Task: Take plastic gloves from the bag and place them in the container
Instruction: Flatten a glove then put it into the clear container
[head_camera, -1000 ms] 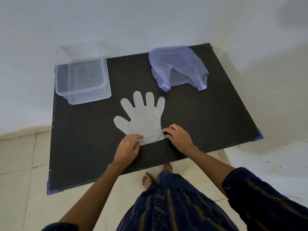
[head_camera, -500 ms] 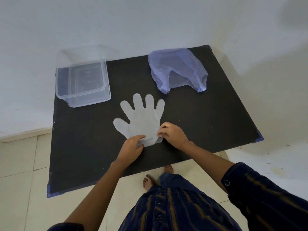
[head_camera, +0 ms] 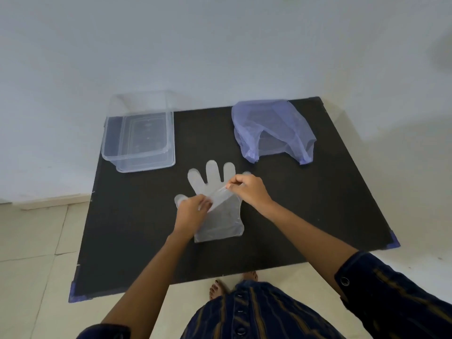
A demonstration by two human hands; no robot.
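A clear plastic glove (head_camera: 220,216) lies flat in the middle of the black table (head_camera: 318,204), fingers pointing away from me. My left hand (head_camera: 193,212) pinches one layer near the thumb side. My right hand (head_camera: 249,190) pinches the same thin layer near the little finger and holds it lifted off the sheet beneath. Whether that layer is a second glove I cannot tell. A clear rectangular container (head_camera: 140,140) stands open at the table's back left. A crumpled purple plastic bag (head_camera: 271,130) sits at the back right.
White walls close the table in at the back and right. Tiled floor (head_camera: 31,253) lies to the left and in front. My bare feet (head_camera: 232,285) show under the table's front edge.
Both hands have moved up from the glove's cuff toward its palm, peeling a thin layer up off the sheet lying on the table.
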